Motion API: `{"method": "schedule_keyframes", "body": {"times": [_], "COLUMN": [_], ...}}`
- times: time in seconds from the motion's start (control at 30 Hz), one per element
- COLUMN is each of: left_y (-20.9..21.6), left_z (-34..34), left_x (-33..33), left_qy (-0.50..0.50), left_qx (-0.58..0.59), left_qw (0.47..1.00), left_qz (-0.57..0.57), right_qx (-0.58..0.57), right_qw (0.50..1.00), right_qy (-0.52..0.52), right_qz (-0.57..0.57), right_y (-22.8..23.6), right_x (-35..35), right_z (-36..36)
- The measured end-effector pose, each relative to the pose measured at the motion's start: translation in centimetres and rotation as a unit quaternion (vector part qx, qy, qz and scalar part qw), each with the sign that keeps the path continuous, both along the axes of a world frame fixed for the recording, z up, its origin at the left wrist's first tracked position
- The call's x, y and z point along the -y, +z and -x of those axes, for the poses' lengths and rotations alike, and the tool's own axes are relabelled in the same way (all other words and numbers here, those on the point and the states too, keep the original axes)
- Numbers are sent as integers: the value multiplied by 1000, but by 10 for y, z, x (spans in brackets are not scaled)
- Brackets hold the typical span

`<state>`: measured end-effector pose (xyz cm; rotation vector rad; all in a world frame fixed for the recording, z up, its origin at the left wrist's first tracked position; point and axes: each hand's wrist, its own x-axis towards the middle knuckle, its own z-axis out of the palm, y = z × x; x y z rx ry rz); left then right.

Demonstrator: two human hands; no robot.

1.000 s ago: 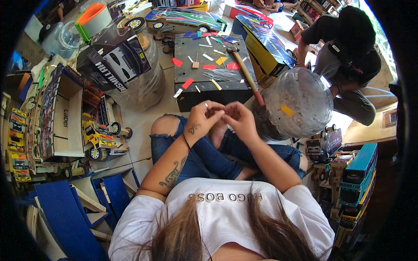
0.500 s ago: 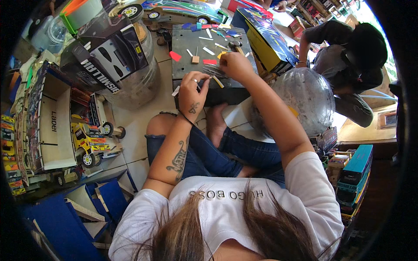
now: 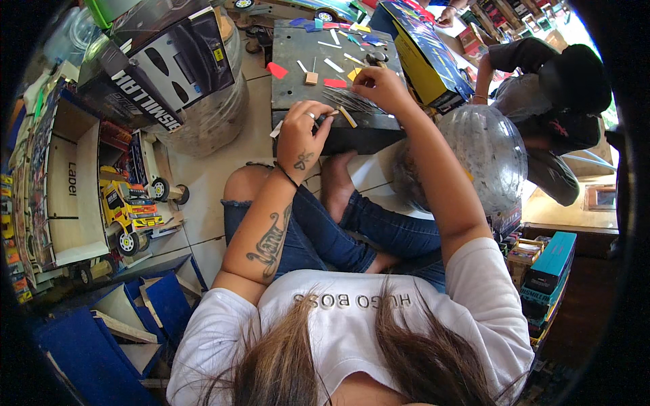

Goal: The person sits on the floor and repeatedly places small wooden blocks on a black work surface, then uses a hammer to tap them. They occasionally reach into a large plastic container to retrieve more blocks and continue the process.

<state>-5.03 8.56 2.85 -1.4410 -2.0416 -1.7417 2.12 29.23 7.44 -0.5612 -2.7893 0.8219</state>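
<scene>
My left hand is closed at the near edge of a dark low table, thumb and forefinger pinching something small that I cannot make out. A thin white-and-yellow strip lies beside those fingertips. Further right, my right hand has its fingers drawn together over a heap of thin grey metal pieces, like nails; whatever is between them is hidden. Behind that hand lies a hammer. A small wooden block and red, white and blue scraps, among them a red piece, are scattered across the tabletop.
Left of the table, a printed box rests on a big clear plastic container. Toy trucks and blue panels stand at the left. On the right are a large clear bag, a blue-yellow box and a crouching person.
My right hand has lifted slightly away from the nail heap, which shows more fully and looks more spread. My left hand stays pinched near the table edge. The view has shifted a little.
</scene>
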Motion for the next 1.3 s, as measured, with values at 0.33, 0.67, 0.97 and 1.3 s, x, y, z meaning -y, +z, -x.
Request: {"method": "schedule_keyframes", "body": {"times": [0.33,0.67,0.97,1.3], "left_y": [2,0,4,4], "left_z": [0,-1,-3,-4], "left_x": [-1,-2,-1,-1], "left_qy": [-4,9,18,21], "left_qx": [0,28,52,33], "left_qw": [1000,999,998,999], "left_qz": [11,23,32,30], "right_qx": [-190,-209,-184,-181], "right_qw": [911,929,966,976], "right_qy": [-126,-70,-63,-35], "right_qz": [344,296,172,118], "right_y": [7,-4,-2,0], "right_x": [17,76,79,78], "right_z": [-15,-21,-25,-25]}}
